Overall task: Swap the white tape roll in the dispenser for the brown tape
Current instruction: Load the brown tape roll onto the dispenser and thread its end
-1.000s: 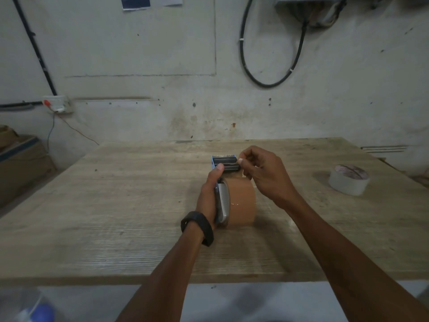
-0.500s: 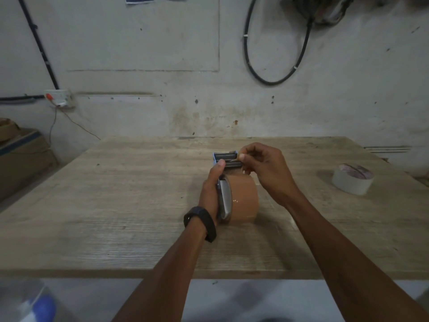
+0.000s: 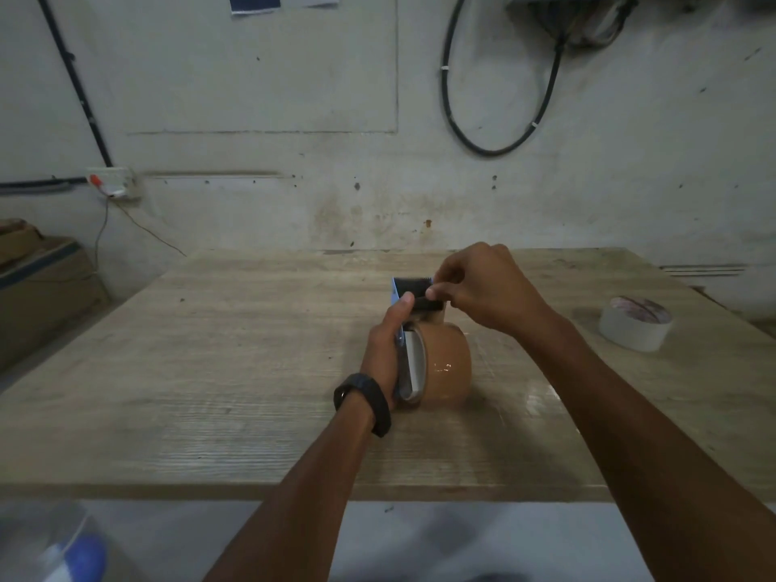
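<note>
The brown tape roll already sits mounted in the tape dispenser, which stands near the middle of the wooden bench. The white tape roll lies flat on the bench well apart to the right, out of the dispenser. The left hand is wrapped around the dispenser's left side, thumb up near the head. The right hand is closed in a pinch at the black cutter end, apparently holding the tape's free end, though the strip itself is too small to make out.

The roll looks fairly full, so likely moderately heavy and stiff, with a glossy, slippery outer face; the loose end will be thin, limp and sticky, best pinched at its edges. The dispenser seems rigid, safest held by its body, clear of the toothed blade.

The dispenser's long axis runs away from the person, cutter end pointing toward the wall. The roll stands on edge, its core axis running left to right.
</note>
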Tool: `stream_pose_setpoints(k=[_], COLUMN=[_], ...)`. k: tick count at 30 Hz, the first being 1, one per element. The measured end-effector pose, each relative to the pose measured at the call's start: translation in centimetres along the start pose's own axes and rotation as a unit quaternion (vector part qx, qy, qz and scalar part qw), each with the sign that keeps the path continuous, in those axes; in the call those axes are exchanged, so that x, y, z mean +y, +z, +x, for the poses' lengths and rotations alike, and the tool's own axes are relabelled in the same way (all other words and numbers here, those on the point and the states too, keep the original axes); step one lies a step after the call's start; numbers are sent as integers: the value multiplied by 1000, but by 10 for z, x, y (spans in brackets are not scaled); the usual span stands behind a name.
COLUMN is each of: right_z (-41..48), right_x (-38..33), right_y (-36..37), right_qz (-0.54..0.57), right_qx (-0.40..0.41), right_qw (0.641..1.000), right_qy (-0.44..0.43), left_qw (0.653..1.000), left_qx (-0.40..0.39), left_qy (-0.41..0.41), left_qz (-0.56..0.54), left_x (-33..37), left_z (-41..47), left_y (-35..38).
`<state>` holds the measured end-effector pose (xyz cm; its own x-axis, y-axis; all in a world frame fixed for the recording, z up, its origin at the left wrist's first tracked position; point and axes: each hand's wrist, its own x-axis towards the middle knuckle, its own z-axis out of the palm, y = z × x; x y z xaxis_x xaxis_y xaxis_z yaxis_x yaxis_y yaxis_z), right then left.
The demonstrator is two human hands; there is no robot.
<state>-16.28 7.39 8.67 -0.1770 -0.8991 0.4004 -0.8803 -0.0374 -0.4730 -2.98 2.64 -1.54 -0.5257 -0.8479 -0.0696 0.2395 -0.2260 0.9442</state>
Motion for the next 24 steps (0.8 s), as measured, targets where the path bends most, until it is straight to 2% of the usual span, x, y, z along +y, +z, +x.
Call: stream_pose_setpoints(k=[5, 16, 24], right_z=[4, 5, 5], right_x=[-9, -15, -8], right_y=[-11, -8, -9], right_qz=[-80, -158, -128], right_qx=[-79, -72, -98], right_qw=[994, 985, 987], right_qy=[-1, -9, -17], left_qw=[999, 998, 997], left_qx=[18, 39, 47], left_qy=[8, 16, 18], left_qz=[41, 54, 59], left_x=[0, 3, 2], left_z=[-1, -4, -4], left_y=[2, 4, 3])
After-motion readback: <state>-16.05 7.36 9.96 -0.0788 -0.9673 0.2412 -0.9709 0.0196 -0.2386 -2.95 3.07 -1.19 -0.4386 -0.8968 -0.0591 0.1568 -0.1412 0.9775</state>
